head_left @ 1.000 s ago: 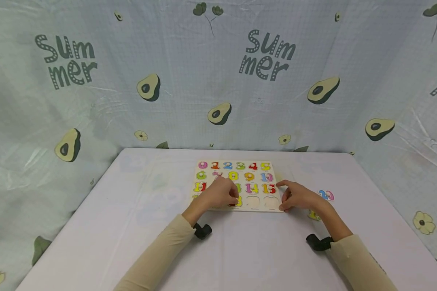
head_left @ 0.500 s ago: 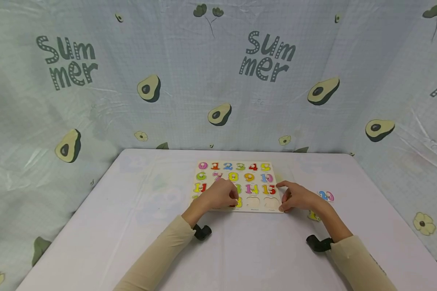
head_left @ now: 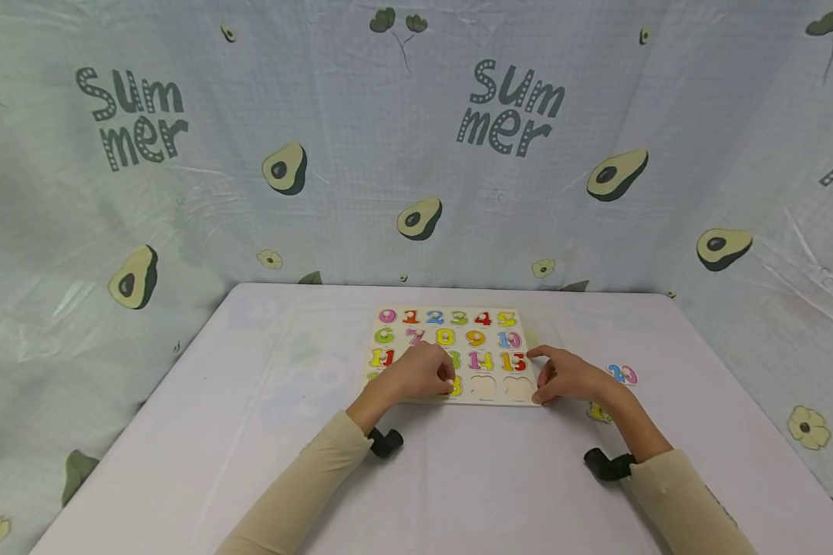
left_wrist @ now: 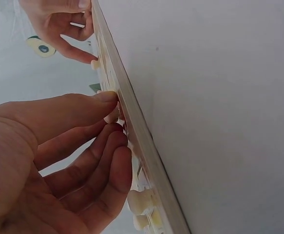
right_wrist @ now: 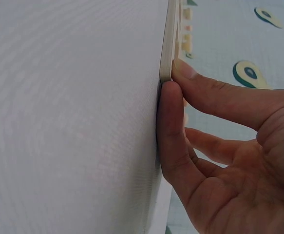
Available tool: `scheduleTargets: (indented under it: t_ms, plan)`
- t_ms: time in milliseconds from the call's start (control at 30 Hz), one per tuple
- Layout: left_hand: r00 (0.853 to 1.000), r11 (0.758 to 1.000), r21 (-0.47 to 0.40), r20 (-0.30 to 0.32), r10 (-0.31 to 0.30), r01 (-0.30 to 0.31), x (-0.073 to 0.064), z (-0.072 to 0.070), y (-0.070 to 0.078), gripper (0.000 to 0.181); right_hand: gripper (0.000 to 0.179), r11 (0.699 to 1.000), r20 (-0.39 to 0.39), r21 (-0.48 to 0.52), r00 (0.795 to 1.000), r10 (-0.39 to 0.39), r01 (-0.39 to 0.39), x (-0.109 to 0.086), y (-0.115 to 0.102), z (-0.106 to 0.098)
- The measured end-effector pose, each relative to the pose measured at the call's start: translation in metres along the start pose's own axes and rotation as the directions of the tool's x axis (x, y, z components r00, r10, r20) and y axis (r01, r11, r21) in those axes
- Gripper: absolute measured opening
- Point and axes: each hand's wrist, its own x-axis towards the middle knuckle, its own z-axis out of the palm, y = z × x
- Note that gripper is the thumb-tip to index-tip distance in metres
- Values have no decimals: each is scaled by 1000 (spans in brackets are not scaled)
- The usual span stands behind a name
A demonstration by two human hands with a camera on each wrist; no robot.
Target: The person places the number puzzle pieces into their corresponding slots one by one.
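Observation:
A pale wooden number puzzle board lies on the table in the head view, with coloured number pieces in most of its recesses. Two recesses at its front right hold no piece. Over the front row is my left hand; the left wrist view shows its thumb and fingers pinching the wooden knob of a number piece, largely hidden by the hand. My right hand grips the board's near right corner between thumb and a finger, while another fingertip touches the board's right side near the red and yellow 15.
Right of the board lie two loose pieces: a blue and pink 20 and a yellow piece partly covered by the right wrist. A white cloth covers the table. Behind it hangs a printed curtain.
Both hands hold nearly the same places as before, and the board stays put. The head view has shifted very slightly.

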Motion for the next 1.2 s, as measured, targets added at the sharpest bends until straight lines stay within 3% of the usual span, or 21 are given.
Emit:
scheduleTargets:
  t_ms: [267, 633, 800, 1033, 1200]
  plan:
    - [999, 999, 43, -29, 20, -19, -2, -3, 1, 9, 81, 1000, 3, -17, 1000, -8, 8, -2, -1, 0]
    - [981, 999, -45, -195, -4, -4, -14, -21, -5, 9, 81, 1000, 5, -28, 1000, -1, 1, -3, -3, -1]
    - [956, 997, -76, -291, -35, 13, -27, -34, -20, 8, 81, 1000, 8, -27, 1000, 5, -4, -2, -3, 0]
    - [925, 994, -74, -367, -102, 80, -50, -52, -53, 12, 81, 999, 23, -40, 1000, -3, 4, -1, -2, -2]
    - [901, 988, -92, -406, -151, 124, -60, -66, -76, 16, 78, 996, 21, -50, 997, -69, 70, -4, 1, -12]
